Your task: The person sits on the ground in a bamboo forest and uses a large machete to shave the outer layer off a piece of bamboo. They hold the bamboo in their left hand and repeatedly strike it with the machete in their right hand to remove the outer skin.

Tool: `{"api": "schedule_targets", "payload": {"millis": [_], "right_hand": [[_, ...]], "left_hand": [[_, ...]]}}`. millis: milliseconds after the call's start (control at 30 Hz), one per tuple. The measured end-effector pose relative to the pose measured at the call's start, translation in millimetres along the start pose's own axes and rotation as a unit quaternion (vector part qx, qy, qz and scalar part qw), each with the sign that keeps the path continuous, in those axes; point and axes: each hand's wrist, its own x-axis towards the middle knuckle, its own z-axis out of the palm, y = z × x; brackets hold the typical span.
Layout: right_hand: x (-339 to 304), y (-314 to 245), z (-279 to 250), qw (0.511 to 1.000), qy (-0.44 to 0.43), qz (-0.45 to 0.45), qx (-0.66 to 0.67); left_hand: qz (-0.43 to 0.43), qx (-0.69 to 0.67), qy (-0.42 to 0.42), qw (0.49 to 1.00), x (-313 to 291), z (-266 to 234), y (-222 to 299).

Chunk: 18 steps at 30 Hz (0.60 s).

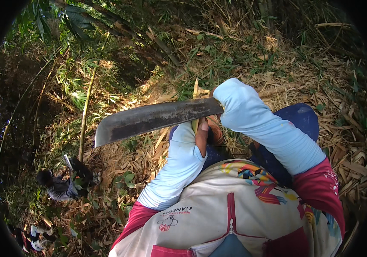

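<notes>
A wide, dark-bladed machete (155,118) lies across the view, its broad tip out to the left. My right hand (213,91) is closed at the blade's handle end; a light blue sleeve hides most of that hand and the handle. Under the blade, my left hand (201,139) is closed with the thumb along a narrow, pale strip of bamboo (196,91). The strip's pointed upper end shows beyond the machete, and its lower part runs into my left hand. The blade crosses over the strip; whether they touch I cannot tell.
Dry leaves and husks (273,92) cover the ground. A thin bamboo pole (88,100) rises at the left. A person (65,184) sits low at the left, and part of another (37,237) shows at lower left. Dense bamboo stems (123,28) stand at the back.
</notes>
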Motion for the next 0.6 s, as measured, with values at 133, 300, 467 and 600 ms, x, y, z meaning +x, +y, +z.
{"api": "schedule_targets", "payload": {"millis": [133, 300, 467, 600], "right_hand": [[7.8, 0.5, -1.2, 0.998, -0.027, 0.047, -0.027], [16.5, 4.2, -0.5, 0.997, -0.034, 0.056, -0.046], [21.1, 20.7, -3.5, 0.989, -0.036, 0.114, -0.082], [18.3, 23.2, -2.7, 0.992, -0.019, 0.108, -0.068]], "left_hand": [[-0.005, -0.001, -0.009, 1.000, 3.3, 1.4, -0.4], [0.004, 0.003, 0.013, 1.000, 4.4, 0.8, -4.1], [-0.011, -0.096, 0.047, 0.994, 7.8, 2.2, -9.9], [-0.059, -0.093, 0.038, 0.993, 7.3, -1.4, -5.9]]}}
